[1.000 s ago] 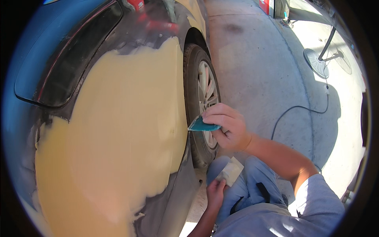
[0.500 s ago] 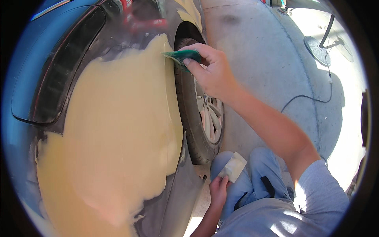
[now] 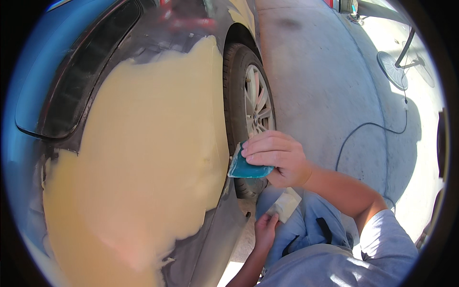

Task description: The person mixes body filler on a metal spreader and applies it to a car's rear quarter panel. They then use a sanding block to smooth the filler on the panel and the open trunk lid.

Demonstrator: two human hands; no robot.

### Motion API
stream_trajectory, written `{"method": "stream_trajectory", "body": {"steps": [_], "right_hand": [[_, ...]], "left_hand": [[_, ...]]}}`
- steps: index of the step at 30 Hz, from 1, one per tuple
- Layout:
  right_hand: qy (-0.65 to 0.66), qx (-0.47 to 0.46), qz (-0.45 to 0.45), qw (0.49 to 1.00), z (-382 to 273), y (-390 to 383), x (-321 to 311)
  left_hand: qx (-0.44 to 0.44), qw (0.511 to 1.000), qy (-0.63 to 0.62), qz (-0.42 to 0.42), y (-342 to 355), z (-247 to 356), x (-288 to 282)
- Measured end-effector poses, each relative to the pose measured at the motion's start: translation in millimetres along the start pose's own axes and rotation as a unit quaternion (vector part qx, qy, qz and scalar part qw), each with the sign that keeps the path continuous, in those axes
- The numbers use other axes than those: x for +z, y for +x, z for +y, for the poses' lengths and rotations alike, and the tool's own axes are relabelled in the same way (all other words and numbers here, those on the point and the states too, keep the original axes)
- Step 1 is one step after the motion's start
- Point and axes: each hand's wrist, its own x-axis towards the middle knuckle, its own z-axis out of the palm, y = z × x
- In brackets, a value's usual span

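A broad layer of tan body filler (image 3: 153, 138) covers much of the car's rear panel, smooth in the middle and ragged along its borders. My right hand (image 3: 282, 158) grips a green-blue plastic spreader (image 3: 249, 165), with fingers on one face and the thumb hidden from sight. The spreader is just right of the filler's edge, in front of the tire (image 3: 239, 95). Low over my knees, my left hand (image 3: 266, 229) is closed on a small cream-coloured card or spreader (image 3: 286, 204), pinched by its lower end.
A dark tail light (image 3: 93, 71) sits in the blue bodywork (image 3: 36, 103) at left. Blurred red shapes (image 3: 191, 22) show at the top. On the concrete floor (image 3: 325, 86) to the right lie a black cable (image 3: 363, 126) and a stand with a round base (image 3: 393, 70).
My right hand has come down and toward me with the spreader, away from the filler's upper right edge. The spreader's face has turned into view. My left hand stays in place.
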Motion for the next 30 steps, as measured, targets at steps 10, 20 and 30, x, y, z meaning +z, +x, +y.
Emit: {"method": "stream_trajectory", "body": {"steps": [10, 20, 30], "right_hand": [[-0.082, 0.214, 0.071, 0.971, 76, 120, -36], [-0.201, 0.247, 0.016, 0.948, 81, 154, -29], [-0.166, 0.066, -0.001, 0.984, -31, 66, 22]], "left_hand": [[0.005, 1.0, -0.021, -0.001, -2, 3, 5], [0.015, 1.0, -0.023, -0.009, -1, 2, 0], [0.019, 0.999, -0.041, -0.028, 0, -3, -1]]}}
